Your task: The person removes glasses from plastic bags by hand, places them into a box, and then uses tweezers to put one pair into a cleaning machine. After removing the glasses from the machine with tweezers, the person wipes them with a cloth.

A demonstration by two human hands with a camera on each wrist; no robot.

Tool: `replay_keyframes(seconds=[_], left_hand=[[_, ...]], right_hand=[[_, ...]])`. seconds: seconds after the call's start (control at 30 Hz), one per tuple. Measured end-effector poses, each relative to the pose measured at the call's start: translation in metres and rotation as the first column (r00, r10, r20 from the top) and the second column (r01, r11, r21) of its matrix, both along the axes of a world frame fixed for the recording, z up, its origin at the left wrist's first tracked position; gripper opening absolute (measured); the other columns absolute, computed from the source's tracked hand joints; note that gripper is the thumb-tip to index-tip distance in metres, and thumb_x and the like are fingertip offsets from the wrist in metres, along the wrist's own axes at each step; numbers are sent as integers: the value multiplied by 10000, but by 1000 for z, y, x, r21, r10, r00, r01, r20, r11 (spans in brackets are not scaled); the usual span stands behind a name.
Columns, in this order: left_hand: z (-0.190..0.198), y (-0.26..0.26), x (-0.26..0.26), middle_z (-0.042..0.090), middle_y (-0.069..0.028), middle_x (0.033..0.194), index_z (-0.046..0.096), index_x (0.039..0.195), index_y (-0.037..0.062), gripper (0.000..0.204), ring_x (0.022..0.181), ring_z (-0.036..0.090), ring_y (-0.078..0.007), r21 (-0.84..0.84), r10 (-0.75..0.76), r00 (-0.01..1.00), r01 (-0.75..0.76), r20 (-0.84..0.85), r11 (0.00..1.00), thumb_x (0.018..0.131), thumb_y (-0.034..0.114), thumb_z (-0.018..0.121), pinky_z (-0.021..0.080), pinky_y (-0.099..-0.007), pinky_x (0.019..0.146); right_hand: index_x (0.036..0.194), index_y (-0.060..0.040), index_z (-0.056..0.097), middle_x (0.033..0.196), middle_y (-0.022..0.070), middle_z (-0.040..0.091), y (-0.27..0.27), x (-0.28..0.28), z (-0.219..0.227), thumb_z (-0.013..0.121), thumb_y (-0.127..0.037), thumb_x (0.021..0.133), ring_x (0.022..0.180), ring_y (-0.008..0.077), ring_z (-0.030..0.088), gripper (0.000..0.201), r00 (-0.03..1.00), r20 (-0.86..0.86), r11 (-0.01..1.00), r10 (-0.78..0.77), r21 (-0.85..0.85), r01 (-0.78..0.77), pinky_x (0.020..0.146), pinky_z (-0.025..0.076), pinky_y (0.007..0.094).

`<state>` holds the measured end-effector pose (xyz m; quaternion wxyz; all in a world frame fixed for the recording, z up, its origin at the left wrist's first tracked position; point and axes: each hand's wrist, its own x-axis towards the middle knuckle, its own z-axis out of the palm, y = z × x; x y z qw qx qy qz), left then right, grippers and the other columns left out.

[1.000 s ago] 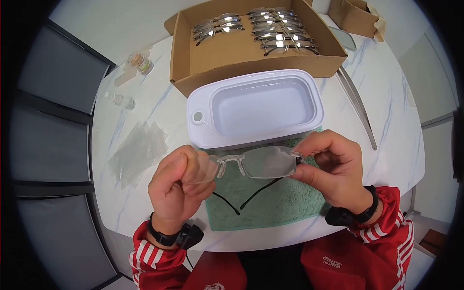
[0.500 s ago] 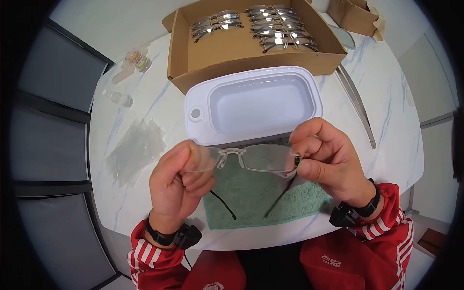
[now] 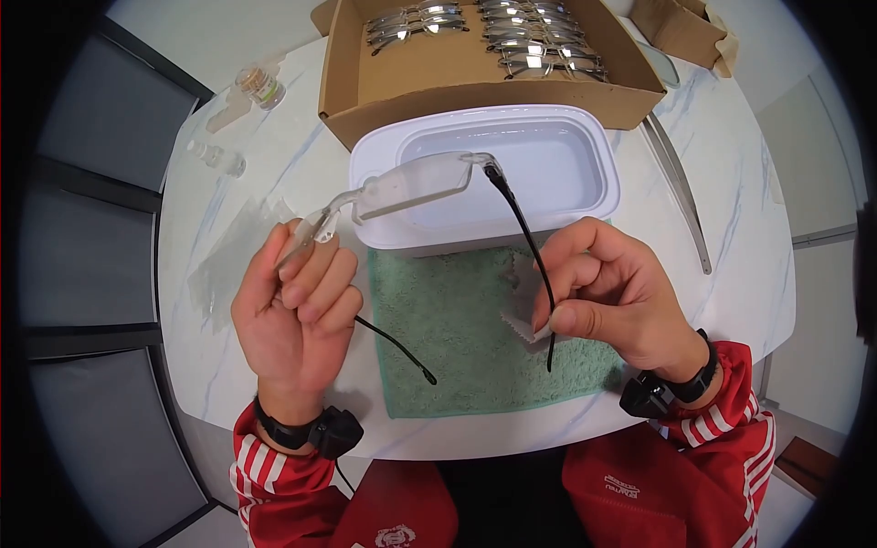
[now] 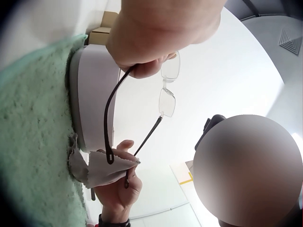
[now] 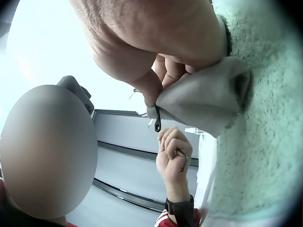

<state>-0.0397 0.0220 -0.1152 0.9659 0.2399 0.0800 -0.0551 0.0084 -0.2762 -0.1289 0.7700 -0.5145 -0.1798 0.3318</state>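
Note:
Rimless eyeglasses [image 3: 416, 185] with clear lenses and black temples are held up over the white tub. My left hand [image 3: 297, 315] pinches one lens at its outer end; the temple on that side points down below the hand. With my right hand [image 3: 607, 297] I pinch the other black temple [image 3: 523, 219] near its tip through a grey cloth [image 3: 525, 301]. In the left wrist view the cloth [image 4: 106, 169] hangs beside the temple tips. The right wrist view has the cloth [image 5: 203, 97] between thumb and fingers, a temple tip [image 5: 157, 124] sticking out.
A white tub [image 3: 393, 236] stands behind a green towel [image 3: 448, 365]. Beyond it, a cardboard box [image 3: 493, 102] contains several eyeglasses. Plastic bags [image 3: 215, 269], a small bottle [image 3: 219, 159] and a jar [image 3: 262, 87] are at left; a grey strip [image 3: 678, 196] lies at right.
The glasses have been raised and tilted, their right end up over the tub. My right hand has moved from the hinge to near the temple tip; my left hand has shifted left.

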Motion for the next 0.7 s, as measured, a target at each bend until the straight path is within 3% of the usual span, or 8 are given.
replay_keyframes(seconds=[0.17, 0.43, 0.63, 0.7], left_hand=[[1, -1, 0, 359, 11, 691, 426, 770, 103, 382, 574, 296, -92, -41, 30, 999, -30, 16, 999, 1109, 253, 331, 263, -256, 465], [-2, 2, 0, 403, 25, 659, 443, 799, 113, 321, 582, 332, -85, -5, 49, 998, -49, 34, 999, 1088, 241, 390, 277, -247, 488], [2, -1, 2, 370, 29, 663, 435, 792, 114, 325, 578, 322, -86, 19, 84, 995, -85, 54, 996, 1089, 234, 379, 270, -247, 488], [0, 0, 4, 362, 30, 663, 426, 784, 116, 329, 574, 318, -86, 17, 81, 996, -82, 46, 996, 1087, 234, 381, 267, -245, 486]], right_hand=[[1273, 22, 527, 952, 102, 717, 1, -2, 2, 648, 73, 936, 902, 133, 680, 362, 1000, -22, 1000, 11, -11, -11, 776, 528, 250], [1265, 12, 538, 954, 92, 721, 2, -4, 3, 645, 79, 935, 882, 110, 674, 354, 997, -47, 996, 65, -54, -67, 769, 520, 232], [1225, -12, 583, 931, 62, 733, -1, -1, 16, 690, 39, 918, 870, 80, 668, 329, 983, -51, 967, 176, -179, -182, 743, 511, 221], [1131, -16, 644, 883, 59, 739, -3, 0, 22, 737, 23, 868, 829, 121, 677, 282, 938, 229, 893, 260, -426, -144, 726, 515, 256]])
